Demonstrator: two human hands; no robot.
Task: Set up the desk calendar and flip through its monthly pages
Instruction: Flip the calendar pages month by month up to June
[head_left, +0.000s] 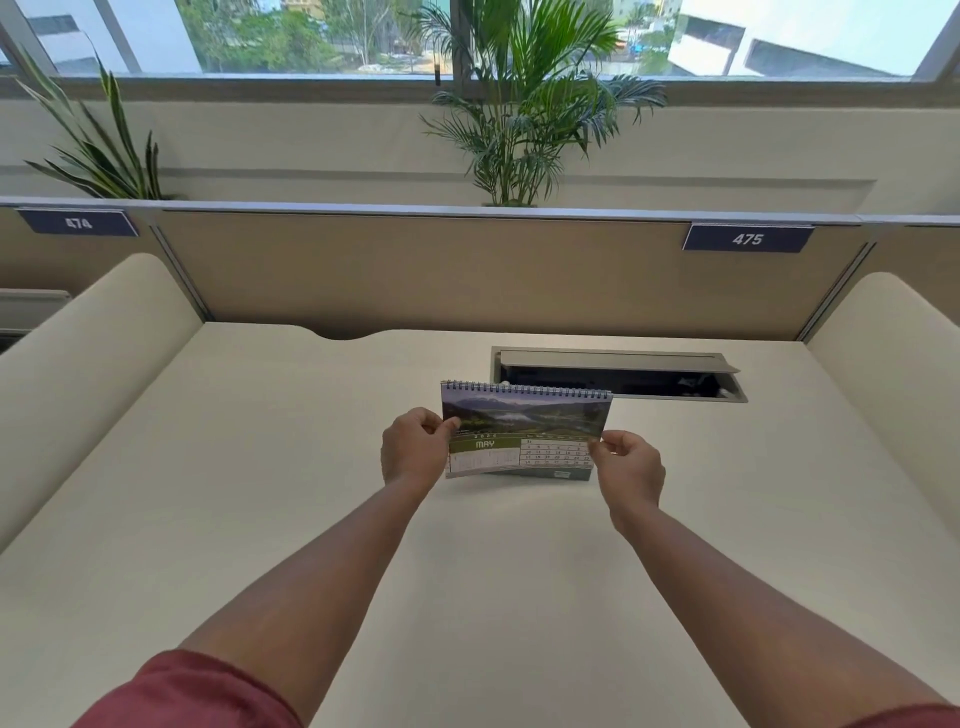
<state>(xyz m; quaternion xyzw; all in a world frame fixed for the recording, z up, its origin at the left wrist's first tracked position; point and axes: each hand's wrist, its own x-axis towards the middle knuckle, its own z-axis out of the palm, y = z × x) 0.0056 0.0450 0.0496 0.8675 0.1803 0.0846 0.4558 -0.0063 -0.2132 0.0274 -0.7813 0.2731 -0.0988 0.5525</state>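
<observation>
Head view: calendar (524, 428) upright on desk (260, 467), showing MAY. Left hand (413, 449) pinching left page edge; right hand (631, 467) pinching right page edge, fingers closed.

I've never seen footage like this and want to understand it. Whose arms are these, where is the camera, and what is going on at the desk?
There is no machine here. A person wears a wide-angle camera on the head, so you look forward and down along their own bare arms, which is why the picture bends at the edges.

The left hand and right hand each pinch a side edge of a spiral-bound desk calendar. It stands on the pale desk, open at May with a landscape photo above the dates.

Behind it is an open cable hatch set into the desk. On the divider is a 475 sign, and beyond it a palm at the window.
</observation>
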